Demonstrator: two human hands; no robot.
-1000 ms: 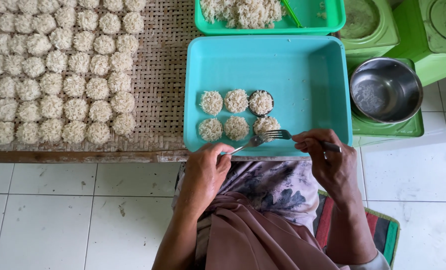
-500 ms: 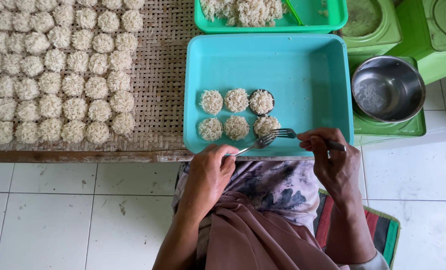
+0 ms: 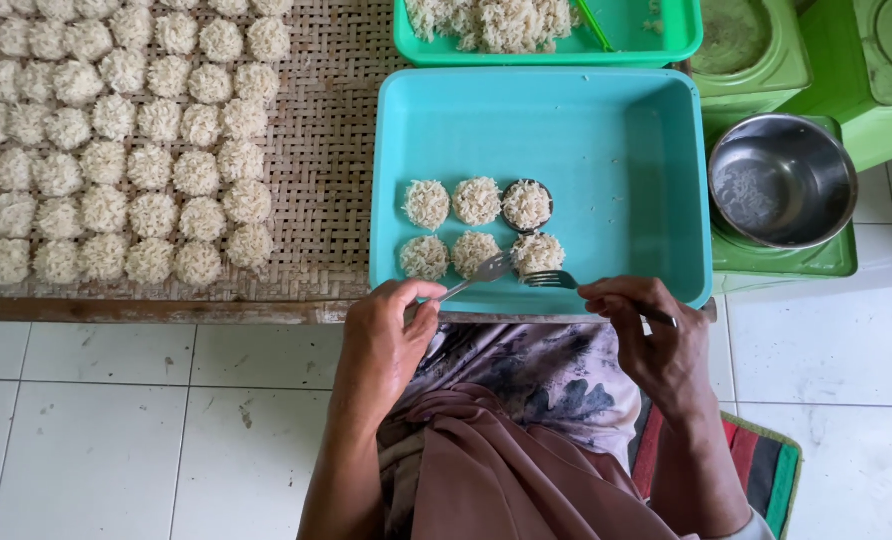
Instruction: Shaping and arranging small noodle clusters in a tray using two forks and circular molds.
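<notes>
Here, a small round noodle cake [image 3: 538, 253] is sitting at the near right of six such cakes inside a turquoise tray [image 3: 646, 170], and two forks are working at it. The right hand [image 3: 646, 335] is pinching one fork [image 3: 556, 281] by its handle, grip clamped tight, tines lying against the cake's near edge. The left hand [image 3: 386, 335] is holding a second fork [image 3: 481, 273], fingers closed around the handle, its head angling in between this cake and the neighbouring one, apparently so the two tools can press and shape the strands from both sides. One cake in the far row is resting in a small dark round mould [image 3: 526, 205], which seems to be giving the cakes their even size. Beyond the tray, a green basin [image 3: 436, 52] is holding a loose heap of the same pale strands, within easy reach. To the left, a woven mat [image 3: 336, 150] on the low desk is carrying rows of finished cakes [image 3: 116, 150], spaced apart, probably for airing. To the right, a steel bowl [image 3: 781, 180] is standing on a green tin. The person is sitting close to the desk edge over a white tiled floor [image 3: 116, 430].
</notes>
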